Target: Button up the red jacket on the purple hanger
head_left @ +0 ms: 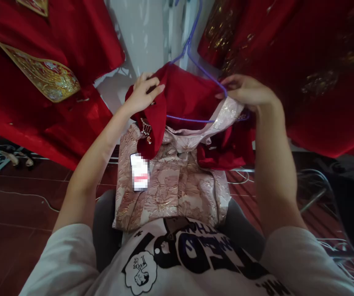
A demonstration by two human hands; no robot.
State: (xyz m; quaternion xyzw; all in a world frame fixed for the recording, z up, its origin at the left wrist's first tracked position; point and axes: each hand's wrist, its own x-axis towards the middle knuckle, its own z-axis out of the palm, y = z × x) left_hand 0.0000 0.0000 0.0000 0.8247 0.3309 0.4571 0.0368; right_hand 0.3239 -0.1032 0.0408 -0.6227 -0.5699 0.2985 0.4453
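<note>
— Red satin on a thin purple wire hanger (195, 61), is that what both hands are on?

— Yes. The left hand (144, 92) has its fingers (155, 88) pinched on the red satin collar flap (156, 119) at the garment's left shoulder. The right hand (249, 92) has its fingers closed over the other shoulder, where the hanger's arm meets the pale pink brocade jacket (170, 185). I judge the grip is at the two shoulders so that the cloth sits square on the wire.

— Where does the jacket sit?

— It hangs in front of the person's chest, between the raised forearms, its lower part draped down onto the lap above the white printed T-shirt (177, 263). The hanger's hook rises toward the pale wall behind.

— How does it look?

— Pink and cream brocade with a glinting floral weave, red satin lining turned outward at the collar and at the right side. A small gold tasselled ornament (146, 129) dangles from the red flap, and a white paper tag (139, 172) hangs just below it against the brocade.

— And round about?

— Red garments with gold embroidery (41, 74) hang on the left, more dark red cloth (318, 74) on the right, both apart from the hands. Below lies a dark red tiled floor (16, 213), with thin wire hangers (315, 185) lying at the right.
</note>
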